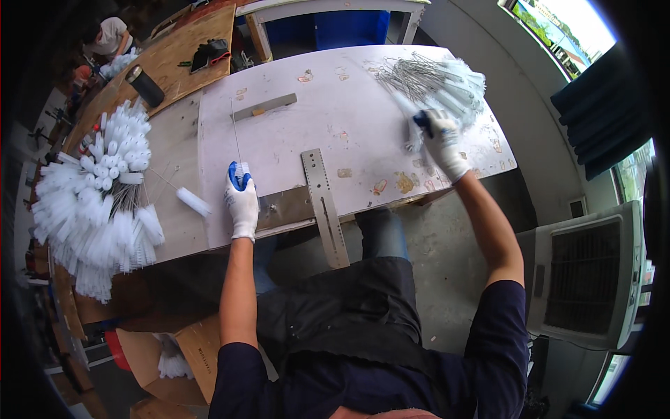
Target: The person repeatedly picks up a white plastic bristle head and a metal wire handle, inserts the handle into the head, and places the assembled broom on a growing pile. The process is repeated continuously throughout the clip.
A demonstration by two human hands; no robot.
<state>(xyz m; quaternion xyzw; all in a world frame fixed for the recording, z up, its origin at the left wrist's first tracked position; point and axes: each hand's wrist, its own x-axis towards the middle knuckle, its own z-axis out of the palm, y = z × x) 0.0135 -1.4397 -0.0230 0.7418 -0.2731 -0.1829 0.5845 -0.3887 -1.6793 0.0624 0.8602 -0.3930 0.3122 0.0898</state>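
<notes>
My left hand (pixel 241 197), in a white glove with blue fingertips, pinches the bristle end of a wire-handled white brush (pixel 236 136) whose thin wire runs away from me across the white table top (pixel 349 119). My right hand (pixel 442 143), gloved the same way, grips a white brush (pixel 408 119) at the edge of a loose heap of wire-handled brushes (pixel 436 82) at the far right of the table. One more white brush (pixel 190 200) lies alone on the table left of my left hand.
A big pile of finished white brushes (pixel 101 195) covers the table's left end. A metal ruler strip (pixel 324 206) overhangs the near edge; a short metal bar (pixel 265 107) lies farther back. A dark cylinder (pixel 145 86), another person (pixel 108 36), cardboard boxes (pixel 178 356) and an air cooler (pixel 583 276) surround me.
</notes>
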